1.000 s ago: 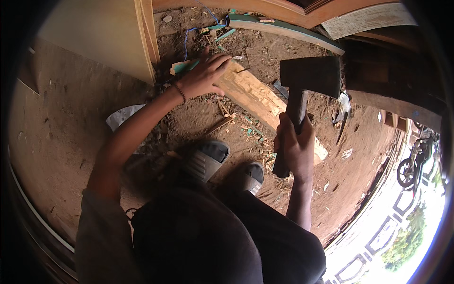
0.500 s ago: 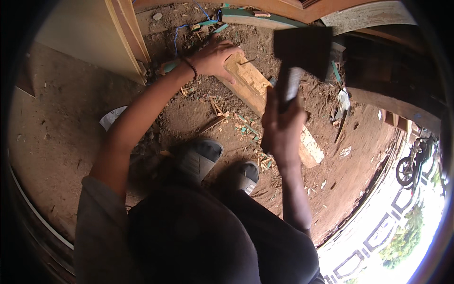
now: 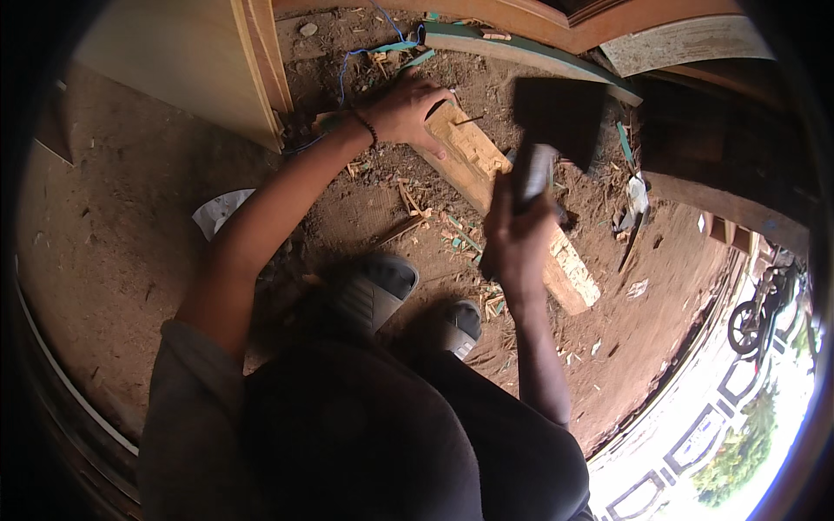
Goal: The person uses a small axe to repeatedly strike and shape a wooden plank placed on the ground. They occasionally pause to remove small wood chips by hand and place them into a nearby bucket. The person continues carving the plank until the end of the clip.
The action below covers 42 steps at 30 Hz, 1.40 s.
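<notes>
My left hand [image 3: 407,115] is wrapped round the far left end of a thick wooden beam [image 3: 467,149], fingers over its end and thumb along the near side. The beam slants down to the right over the dirt; its upper face is rough and chipped, and a nail [image 3: 470,120] sticks out near my left hand. My right hand [image 3: 521,239] is closed round the handle of a hatchet [image 3: 560,117] with a broad dark head, raised above the beam and blurred. The hatchet and right hand hide the beam's middle.
Wood chips and splinters [image 3: 460,234] lie on the dirt between the beam and my sandalled feet [image 3: 391,286]. A pale panel [image 3: 182,61] leans at the left. Green-edged timber [image 3: 486,43] lies at the back, beside blue string [image 3: 343,74]. A motorbike [image 3: 756,317] stands far right.
The hatchet has come down slightly toward the beam. The whole view has shifted a little; my left hand keeps its hold on the beam's end.
</notes>
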{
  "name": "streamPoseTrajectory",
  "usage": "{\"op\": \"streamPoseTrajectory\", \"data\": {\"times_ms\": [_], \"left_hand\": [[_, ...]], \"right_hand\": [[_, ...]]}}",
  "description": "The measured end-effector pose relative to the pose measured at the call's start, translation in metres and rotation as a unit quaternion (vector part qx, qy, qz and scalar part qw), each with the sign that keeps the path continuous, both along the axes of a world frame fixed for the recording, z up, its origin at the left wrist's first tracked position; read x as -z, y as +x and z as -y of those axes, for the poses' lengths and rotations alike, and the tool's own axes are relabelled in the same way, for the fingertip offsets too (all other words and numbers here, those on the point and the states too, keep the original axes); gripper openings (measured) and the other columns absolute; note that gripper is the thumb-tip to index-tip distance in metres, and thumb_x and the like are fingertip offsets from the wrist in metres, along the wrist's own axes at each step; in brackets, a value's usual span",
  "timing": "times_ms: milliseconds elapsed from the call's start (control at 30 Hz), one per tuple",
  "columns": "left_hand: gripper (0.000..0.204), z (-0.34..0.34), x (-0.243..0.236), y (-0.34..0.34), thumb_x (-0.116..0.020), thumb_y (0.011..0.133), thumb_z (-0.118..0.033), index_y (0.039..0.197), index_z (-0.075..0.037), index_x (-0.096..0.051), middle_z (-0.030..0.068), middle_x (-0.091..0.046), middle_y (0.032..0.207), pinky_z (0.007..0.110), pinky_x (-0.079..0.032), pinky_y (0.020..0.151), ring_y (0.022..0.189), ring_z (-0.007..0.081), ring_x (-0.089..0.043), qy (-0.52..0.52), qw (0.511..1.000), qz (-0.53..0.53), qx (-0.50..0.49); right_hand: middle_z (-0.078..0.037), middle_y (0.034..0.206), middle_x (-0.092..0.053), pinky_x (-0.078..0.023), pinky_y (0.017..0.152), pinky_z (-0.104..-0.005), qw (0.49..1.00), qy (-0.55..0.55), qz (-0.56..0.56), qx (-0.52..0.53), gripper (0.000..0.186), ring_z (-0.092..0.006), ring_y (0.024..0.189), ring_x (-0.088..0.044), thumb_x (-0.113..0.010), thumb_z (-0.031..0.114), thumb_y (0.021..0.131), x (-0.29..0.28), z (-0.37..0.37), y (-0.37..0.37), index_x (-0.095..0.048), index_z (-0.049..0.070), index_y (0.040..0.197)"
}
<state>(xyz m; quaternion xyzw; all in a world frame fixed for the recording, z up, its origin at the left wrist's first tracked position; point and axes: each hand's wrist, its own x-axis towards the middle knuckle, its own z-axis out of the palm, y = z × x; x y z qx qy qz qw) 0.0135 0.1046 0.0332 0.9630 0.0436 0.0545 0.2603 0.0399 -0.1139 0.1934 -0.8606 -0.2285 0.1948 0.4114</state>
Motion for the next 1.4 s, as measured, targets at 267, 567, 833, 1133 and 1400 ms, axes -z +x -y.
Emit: {"op": "streamPoseTrajectory", "data": {"times_ms": [267, 567, 833, 1133, 1400], "left_hand": [[0.092, 0.004, -0.001, -0.003, -0.089, 0.058, -0.057, 0.13, -0.008, -0.058, 0.0119, -0.06, 0.128, 0.046, -0.041, 0.109, 0.124, 0.0336, -0.049, 0.025, 1.0, 0.007, -0.017], [0.091, 0.0, -0.006, -0.004, -0.087, 0.059, -0.058, 0.129, -0.006, -0.059, 0.013, -0.061, 0.125, 0.046, -0.041, 0.108, 0.12, 0.0342, -0.052, 0.003, 0.999, 0.032, 0.02], [0.089, 0.003, -0.006, -0.004, -0.089, 0.06, -0.055, 0.129, -0.009, -0.059, 0.0115, -0.062, 0.121, 0.046, -0.042, 0.108, 0.121, 0.0328, -0.052, 0.007, 1.0, 0.02, 0.008], [0.086, 0.003, -0.006, -0.004, -0.087, 0.061, -0.055, 0.128, -0.009, -0.06, 0.0115, -0.063, 0.124, 0.046, -0.039, 0.111, 0.121, 0.0326, -0.053, -0.003, 1.0, 0.008, 0.014], [0.092, 0.006, 0.002, -0.002, -0.088, 0.057, -0.058, 0.13, -0.01, -0.06, 0.0114, -0.063, 0.125, 0.046, -0.037, 0.112, 0.123, 0.0321, -0.051, 0.007, 1.0, 0.022, -0.013]], "right_hand": [[-0.004, 0.054, -0.057, -0.04, 0.041, -0.0252, 0.991, 0.123, -0.043, -0.017, 0.03, -0.0095, 0.042, -0.054, -0.058, 0.025, 0.101, -0.048, 0.015, 0.019, -0.055, 0.002, 0.081], [-0.014, 0.072, -0.066, -0.047, 0.053, -0.0324, 0.997, -0.065, -0.028, -0.027, 0.031, -0.0155, 0.062, -0.063, -0.063, 0.022, 0.098, 0.022, 0.002, 0.009, -0.058, -0.009, 0.1], [-0.001, 0.054, -0.053, -0.038, 0.039, -0.024, 0.986, 0.166, 0.002, 0.006, 0.033, -0.0086, 0.043, -0.053, -0.058, 0.03, 0.102, -0.067, 0.014, 0.012, -0.056, 0.007, 0.078], [-0.011, 0.066, -0.061, -0.047, 0.048, -0.0359, 0.969, -0.107, -0.219, -0.027, 0.04, -0.0172, 0.057, -0.062, -0.059, 0.032, 0.1, 0.053, 0.016, 0.004, -0.056, -0.006, 0.089], [-0.003, 0.064, -0.056, -0.043, 0.047, -0.0274, 0.969, -0.028, -0.241, 0.052, 0.028, -0.0104, 0.054, -0.055, -0.06, 0.026, 0.101, 0.039, 0.08, 0.001, -0.054, 0.001, 0.091]]}}
